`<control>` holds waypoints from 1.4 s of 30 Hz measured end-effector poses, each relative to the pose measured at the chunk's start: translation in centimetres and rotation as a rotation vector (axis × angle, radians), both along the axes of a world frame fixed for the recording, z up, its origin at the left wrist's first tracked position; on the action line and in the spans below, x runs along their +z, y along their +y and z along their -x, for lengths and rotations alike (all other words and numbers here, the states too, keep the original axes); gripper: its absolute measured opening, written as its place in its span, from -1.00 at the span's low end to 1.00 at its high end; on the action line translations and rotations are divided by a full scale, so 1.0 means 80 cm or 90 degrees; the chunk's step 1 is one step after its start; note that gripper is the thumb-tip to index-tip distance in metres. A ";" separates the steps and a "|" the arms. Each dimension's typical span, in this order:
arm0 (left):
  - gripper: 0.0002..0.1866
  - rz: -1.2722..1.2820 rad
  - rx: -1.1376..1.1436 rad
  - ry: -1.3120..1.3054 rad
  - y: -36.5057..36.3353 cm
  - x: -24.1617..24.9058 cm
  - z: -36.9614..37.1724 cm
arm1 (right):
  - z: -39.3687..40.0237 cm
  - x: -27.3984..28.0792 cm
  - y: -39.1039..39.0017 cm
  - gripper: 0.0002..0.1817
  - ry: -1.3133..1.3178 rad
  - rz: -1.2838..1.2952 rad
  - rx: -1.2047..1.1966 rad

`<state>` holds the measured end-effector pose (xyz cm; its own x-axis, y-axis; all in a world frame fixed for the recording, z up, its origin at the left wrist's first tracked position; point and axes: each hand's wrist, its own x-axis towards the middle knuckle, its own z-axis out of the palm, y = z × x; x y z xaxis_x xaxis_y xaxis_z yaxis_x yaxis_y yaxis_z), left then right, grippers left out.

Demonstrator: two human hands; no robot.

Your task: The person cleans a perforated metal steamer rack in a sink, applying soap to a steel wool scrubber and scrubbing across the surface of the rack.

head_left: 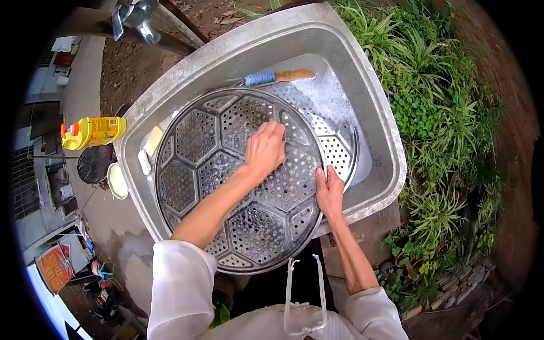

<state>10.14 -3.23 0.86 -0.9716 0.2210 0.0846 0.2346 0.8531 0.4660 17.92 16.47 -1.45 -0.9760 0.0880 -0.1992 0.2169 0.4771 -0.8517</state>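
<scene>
A large round metal steamer tray [255,226], perforated in hexagonal panels and wet with suds, lies tilted across the sink [391,153]. My left hand [265,148] presses on its upper surface with the fingers curled under. Whatever those fingers hold, if anything, is hidden. At the tray's right edge, my right hand [330,195] grips the rim, thumb on top. Part of a second perforated tray [333,153] shows beneath, in soapy water. A brush [277,77] with blue bristles and a wooden handle rests beyond the tray, against the sink's far wall.
A yellowish block [153,140] and a white piece [144,162] sit on the sink's left side. Outside it are a yellow bottle [102,132], a pale bowl [118,181] and a dark perforated disc [93,165]. A tap [136,20] stands upper left; plants [425,113] grow to the right.
</scene>
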 end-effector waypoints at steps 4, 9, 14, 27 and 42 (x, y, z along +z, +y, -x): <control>-0.74 -0.050 0.001 -0.002 -0.016 0.010 0.064 | 0.004 0.005 0.002 -0.66 0.011 0.009 -0.010; -0.72 0.104 -0.117 0.045 -0.026 -0.002 0.102 | 0.000 0.007 0.001 -0.67 0.005 0.029 -0.019; -0.70 0.044 -0.534 -0.142 -0.051 0.048 0.076 | 0.004 0.017 0.002 -0.69 -0.036 0.027 -0.014; -0.72 0.103 -0.156 0.014 -0.072 0.016 0.142 | -0.001 0.004 -0.004 -0.71 0.023 0.023 -0.003; -0.70 0.023 -0.349 0.031 0.025 0.011 0.083 | 0.000 0.004 -0.001 -0.70 0.013 0.003 -0.001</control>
